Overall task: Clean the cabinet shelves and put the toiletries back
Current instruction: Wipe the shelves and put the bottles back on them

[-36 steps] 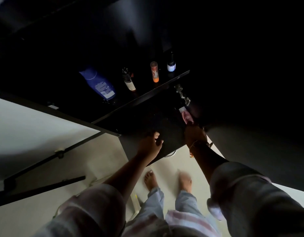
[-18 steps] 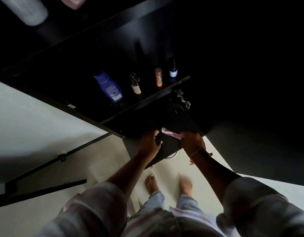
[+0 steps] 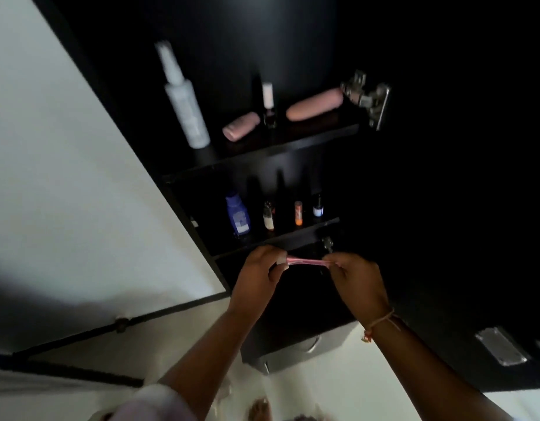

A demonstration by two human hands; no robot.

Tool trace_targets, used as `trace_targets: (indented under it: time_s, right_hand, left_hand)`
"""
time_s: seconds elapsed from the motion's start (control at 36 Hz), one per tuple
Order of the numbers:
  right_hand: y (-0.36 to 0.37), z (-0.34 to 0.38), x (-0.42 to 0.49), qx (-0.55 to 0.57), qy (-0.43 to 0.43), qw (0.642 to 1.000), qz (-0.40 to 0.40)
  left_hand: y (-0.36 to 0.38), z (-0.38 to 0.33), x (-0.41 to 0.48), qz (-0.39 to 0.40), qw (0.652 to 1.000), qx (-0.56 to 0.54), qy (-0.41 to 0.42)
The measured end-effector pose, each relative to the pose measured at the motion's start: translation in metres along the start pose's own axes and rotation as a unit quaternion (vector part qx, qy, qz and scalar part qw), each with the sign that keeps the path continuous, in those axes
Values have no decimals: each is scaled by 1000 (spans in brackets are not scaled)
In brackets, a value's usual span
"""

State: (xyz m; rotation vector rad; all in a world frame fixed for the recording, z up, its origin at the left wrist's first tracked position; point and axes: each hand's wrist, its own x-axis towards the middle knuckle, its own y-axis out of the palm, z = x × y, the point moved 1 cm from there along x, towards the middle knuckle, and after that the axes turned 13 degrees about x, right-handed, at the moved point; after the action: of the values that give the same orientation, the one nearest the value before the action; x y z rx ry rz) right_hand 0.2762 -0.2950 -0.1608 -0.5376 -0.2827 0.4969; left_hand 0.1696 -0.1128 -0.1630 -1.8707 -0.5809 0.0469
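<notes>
Tube (image 3: pixel 308 262) runs level, left to right, left hand (image 3: pixel 256 278) pinching the cap end, right hand (image 3: pixel 356 281) the tail, just below the shelf (image 3: pixel 293 236) edge.

One slim pink tube (image 3: pixel 308 262), white-capped, held level, pinched at each end by the left hand (image 3: pixel 256 279) and right hand (image 3: pixel 355 279). Just above the hands, a blue bottle (image 3: pixel 237 215) and three small bottles (image 3: pixel 268 217) stand upright on the lower shelf (image 3: pixel 293 237).

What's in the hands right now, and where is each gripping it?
Both hands hold one slim pink tube: the left hand pinches its white-capped end, and the right hand pinches the opposite end.
</notes>
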Motion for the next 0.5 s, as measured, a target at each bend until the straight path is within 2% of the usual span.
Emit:
trace_targets:
  time_s: [0.17, 0.36, 0.5]
  right_hand:
    - [-44, 63, 20, 86, -129, 983, -94]
    - [-87, 152, 54, 153, -277, 928, -195]
    - [-116, 219, 76, 177, -364, 885, -231]
  left_hand:
    - [-83, -35, 22, -128, 990, -18, 53]
    - [-181, -69, 48, -263, 960, -7, 93]
    - [-243, -81, 71, -345, 933, 37, 100]
